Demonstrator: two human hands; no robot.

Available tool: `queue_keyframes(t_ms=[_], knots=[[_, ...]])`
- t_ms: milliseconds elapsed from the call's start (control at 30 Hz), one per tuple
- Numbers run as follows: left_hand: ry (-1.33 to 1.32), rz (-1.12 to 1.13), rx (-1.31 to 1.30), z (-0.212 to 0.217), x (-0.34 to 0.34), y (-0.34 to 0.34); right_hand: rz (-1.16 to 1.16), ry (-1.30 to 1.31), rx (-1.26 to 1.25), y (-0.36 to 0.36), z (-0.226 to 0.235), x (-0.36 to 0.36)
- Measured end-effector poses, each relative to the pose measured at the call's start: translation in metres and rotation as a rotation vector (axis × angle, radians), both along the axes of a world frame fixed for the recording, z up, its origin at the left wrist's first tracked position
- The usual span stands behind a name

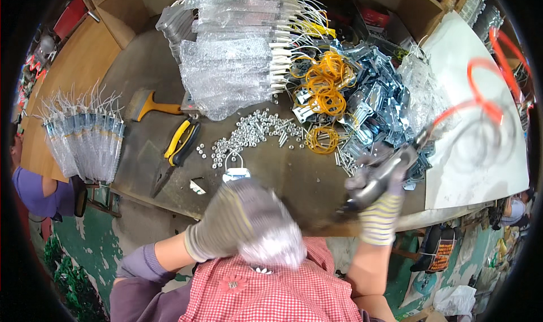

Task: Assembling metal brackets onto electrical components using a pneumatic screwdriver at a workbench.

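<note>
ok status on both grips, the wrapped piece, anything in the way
Left grip closed on clear-wrapped piece, blurred. Right grip around black handheld tool. Loose metal hardware beyond, seemingly not blocking.

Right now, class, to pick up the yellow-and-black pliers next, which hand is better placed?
Probably the left hand: it is nearer the pliers, though a clear-wrapped piece occupies its grip. The right hand is farther away and holds a black tool.
</note>
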State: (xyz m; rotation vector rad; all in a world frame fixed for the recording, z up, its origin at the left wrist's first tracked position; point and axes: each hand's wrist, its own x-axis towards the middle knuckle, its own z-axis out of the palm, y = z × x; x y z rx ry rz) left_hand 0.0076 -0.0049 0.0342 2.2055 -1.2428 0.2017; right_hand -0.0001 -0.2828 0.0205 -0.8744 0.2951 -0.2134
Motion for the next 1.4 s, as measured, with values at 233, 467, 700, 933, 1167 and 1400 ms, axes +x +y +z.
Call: queue_keyframes(t_ms=[233,467,700,933,1167,1400], knots=[[0.648,0.231,-0.721,-0.035,0.039,-0.006,-0.539,0.147,-1.523,-0.083,-0.008,0.026],[0.229,0.203,-0.235,-0.045,0.037,0.006,-0.653,-0.06,-2.161,-0.049,0.002,0.036],[0.155,0.139,-0.252,-0.015,0.008,0.014,-0.229,-0.276,-2.338,-0.02,-0.03,0.089],[1.152,0.231,-0.936,-0.01,-0.005,0.022,0.005,-0.609,-1.63,0.055,0.013,0.037],[1.708,-0.119,-1.235,-0.028,-0.013,0.018,0.164,-0.412,-1.045,0.094,0.002,0.011],[0.584,0.423,-0.187,-0.007,0.002,0.058,0.459,-0.223,0.693,0.057,0.005,0.013]])
